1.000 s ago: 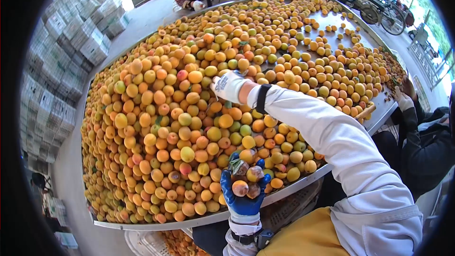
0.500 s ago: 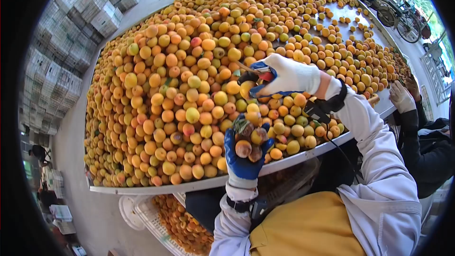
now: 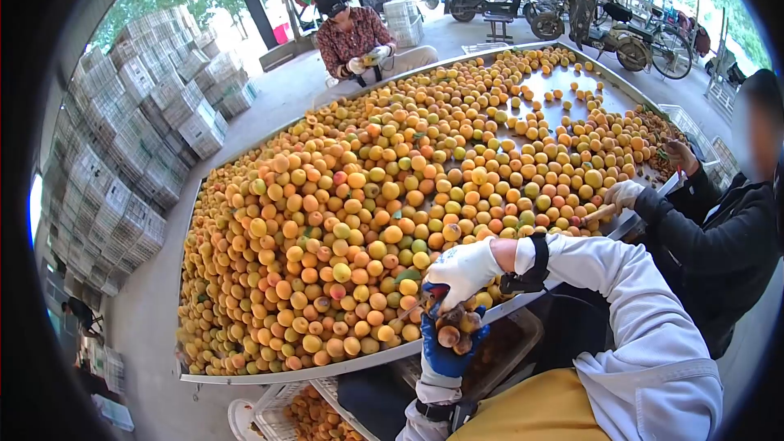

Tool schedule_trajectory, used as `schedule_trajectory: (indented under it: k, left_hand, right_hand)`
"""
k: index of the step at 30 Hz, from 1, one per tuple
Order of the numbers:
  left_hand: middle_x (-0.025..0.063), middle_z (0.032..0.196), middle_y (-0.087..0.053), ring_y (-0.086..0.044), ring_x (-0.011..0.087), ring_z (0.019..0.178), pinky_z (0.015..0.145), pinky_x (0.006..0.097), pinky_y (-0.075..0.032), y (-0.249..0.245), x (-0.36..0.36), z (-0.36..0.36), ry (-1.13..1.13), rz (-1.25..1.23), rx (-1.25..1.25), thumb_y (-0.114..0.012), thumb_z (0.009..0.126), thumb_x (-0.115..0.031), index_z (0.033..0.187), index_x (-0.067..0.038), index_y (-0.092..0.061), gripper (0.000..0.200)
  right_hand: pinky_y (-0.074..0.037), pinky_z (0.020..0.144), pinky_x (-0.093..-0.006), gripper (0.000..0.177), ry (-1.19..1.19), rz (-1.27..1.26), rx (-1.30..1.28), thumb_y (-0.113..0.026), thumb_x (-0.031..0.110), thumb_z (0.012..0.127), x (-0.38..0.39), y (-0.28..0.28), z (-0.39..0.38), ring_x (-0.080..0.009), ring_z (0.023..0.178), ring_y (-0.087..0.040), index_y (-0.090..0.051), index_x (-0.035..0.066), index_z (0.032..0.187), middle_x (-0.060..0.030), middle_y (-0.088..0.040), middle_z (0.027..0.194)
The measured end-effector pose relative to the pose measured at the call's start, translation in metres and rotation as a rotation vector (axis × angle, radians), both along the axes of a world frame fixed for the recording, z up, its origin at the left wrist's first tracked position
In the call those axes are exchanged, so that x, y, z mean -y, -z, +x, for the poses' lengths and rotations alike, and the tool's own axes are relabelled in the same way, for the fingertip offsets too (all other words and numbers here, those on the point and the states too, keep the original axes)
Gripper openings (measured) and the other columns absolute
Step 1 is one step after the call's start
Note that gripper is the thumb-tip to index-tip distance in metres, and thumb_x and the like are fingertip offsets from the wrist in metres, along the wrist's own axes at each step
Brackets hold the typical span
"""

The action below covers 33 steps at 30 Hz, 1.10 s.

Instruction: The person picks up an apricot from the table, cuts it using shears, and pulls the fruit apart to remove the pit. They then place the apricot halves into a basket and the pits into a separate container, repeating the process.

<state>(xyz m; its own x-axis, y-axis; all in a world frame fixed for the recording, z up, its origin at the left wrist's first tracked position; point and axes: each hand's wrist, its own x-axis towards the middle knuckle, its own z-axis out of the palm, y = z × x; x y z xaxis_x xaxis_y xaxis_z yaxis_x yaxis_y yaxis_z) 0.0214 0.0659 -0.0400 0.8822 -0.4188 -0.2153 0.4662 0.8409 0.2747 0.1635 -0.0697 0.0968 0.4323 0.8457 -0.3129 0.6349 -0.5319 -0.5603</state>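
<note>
Cupped palm up at the table's near edge, my left hand [image 3: 445, 351], in a blue-and-white glove, holds several browned apricots [image 3: 449, 336]. My right hand [image 3: 461, 273], gloved the same way, is right above it, touching or almost touching the held fruit. Its fingers are closed round a thin brown stick-like tool [image 3: 407, 312], which points left over the pile; the grip itself is mostly hidden. Orange and yellow apricots [image 3: 327, 245] lie heaped beside both hands on the metal-edged table [image 3: 302, 376].
Under the table edge stand a crate of apricots [image 3: 282, 400] and a tub [image 3: 523, 343]. A co-worker [image 3: 710, 220] at the right holds a wooden-looking tool; another person [image 3: 355, 37] sits across the table. Stacked crates [image 3: 122, 171] line the left, with parked bikes [image 3: 629, 41] behind.
My right hand has come down and toward me, from over the pile to my left hand. The apricot at its fingers no longer shows there. The view has tilted up.
</note>
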Motion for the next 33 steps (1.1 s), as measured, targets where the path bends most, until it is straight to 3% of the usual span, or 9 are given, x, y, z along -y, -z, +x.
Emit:
schedule_trajectory:
  k: [2,12,15,20,24,26,30,31,33]
  left_hand:
    - [0.0128,0.135,-0.056,-0.059,0.0305,0.114,0.098,0.0482,-0.05,0.013,-0.003,-0.006,0.057,-0.187,0.038,-0.048,0.096,-0.061,0.139,-0.009,-0.05,0.067]
    - [0.0166,0.114,-0.064,-0.063,0.0275,0.097,0.094,0.0449,-0.054,-0.003,-0.02,-0.034,-0.008,-0.086,0.018,-0.047,0.1,-0.052,0.125,-0.008,-0.061,0.053]
    - [0.016,0.112,-0.065,-0.064,0.0272,0.095,0.092,0.0436,-0.055,-0.005,-0.027,-0.044,-0.02,-0.08,-0.004,-0.047,0.1,-0.051,0.126,-0.008,-0.06,0.052]
    - [0.017,0.12,-0.063,-0.064,0.0286,0.104,0.095,0.05,-0.053,0.015,-0.038,-0.056,-0.056,-0.08,0.072,-0.045,0.101,-0.053,0.135,-0.008,-0.053,0.057]
    - [0.0172,0.129,-0.059,-0.062,0.0321,0.11,0.095,0.0554,-0.052,-0.009,-0.047,-0.07,-0.228,0.017,0.164,-0.044,0.101,-0.056,0.142,-0.01,-0.046,0.062]
    - [0.0173,0.135,-0.055,-0.061,0.0348,0.113,0.096,0.0575,-0.05,-0.009,-0.062,-0.071,-0.164,-0.163,0.165,-0.043,0.1,-0.058,0.146,-0.015,-0.042,0.063]
    - [0.0146,0.128,-0.057,-0.062,0.0317,0.101,0.08,0.0463,-0.057,-0.038,-0.094,-0.091,-0.344,-0.126,0.18,-0.051,0.099,-0.051,0.125,-0.022,-0.054,0.038]
    - [0.0128,0.133,-0.056,-0.061,0.0317,0.105,0.089,0.0478,-0.053,-0.046,-0.099,-0.1,-0.417,-0.131,0.257,-0.05,0.099,-0.055,0.134,-0.017,-0.051,0.051]
    - [0.0107,0.123,-0.058,-0.059,0.0293,0.1,0.082,0.0445,-0.052,-0.036,-0.124,-0.101,-0.536,-0.158,0.376,-0.063,0.095,-0.043,0.112,-0.022,-0.059,0.027]
  right_hand:
    - [-0.053,0.078,-0.0441,0.046,-0.025,-0.05,0.047,-0.07,0.045,0.08,-0.005,-0.005,-0.008,-0.0383,0.089,-0.068,-0.071,0.004,0.098,-0.0204,-0.071,0.09]
    - [-0.054,0.076,-0.0448,0.044,-0.137,-0.082,0.196,-0.071,0.043,0.082,-0.03,-0.013,-0.043,-0.0383,0.086,-0.068,-0.068,0.005,0.103,-0.0174,-0.07,0.086]
    - [-0.055,0.075,-0.0453,0.05,-0.116,-0.136,0.322,-0.072,0.047,0.081,-0.036,-0.021,-0.056,-0.0375,0.089,-0.069,-0.068,0.004,0.106,-0.0198,-0.068,0.096]
    - [-0.055,0.076,-0.045,0.054,-0.152,-0.145,0.277,-0.073,0.045,0.081,-0.044,-0.025,-0.066,-0.039,0.092,-0.068,-0.065,0.002,0.112,-0.0222,-0.065,0.104]
    - [-0.051,0.076,-0.0448,0.05,-0.021,0.127,0.231,-0.079,0.036,0.078,-0.043,-0.01,-0.064,-0.0411,0.089,-0.065,-0.061,-0.001,0.107,-0.0216,-0.062,0.094]
    - [-0.051,0.075,-0.0437,0.049,0.02,0.213,0.179,-0.079,0.039,0.08,-0.04,-0.013,-0.065,-0.0415,0.088,-0.065,-0.06,0.0,0.105,-0.0212,-0.063,0.093]
    - [-0.052,0.073,-0.0422,0.048,0.138,0.336,0.109,-0.079,0.039,0.082,-0.031,-0.009,-0.075,-0.0396,0.088,-0.067,-0.061,0.001,0.106,-0.0206,-0.068,0.094]
    - [-0.052,0.073,-0.0421,0.048,0.16,0.355,0.079,-0.079,0.039,0.082,-0.028,-0.014,-0.081,-0.0386,0.086,-0.067,-0.062,0.002,0.107,-0.0199,-0.068,0.094]
    - [-0.051,0.072,-0.0419,0.044,0.213,0.362,0.044,-0.079,0.034,0.081,-0.021,-0.019,-0.09,-0.0367,0.082,-0.066,-0.063,0.003,0.108,-0.0181,-0.068,0.091]
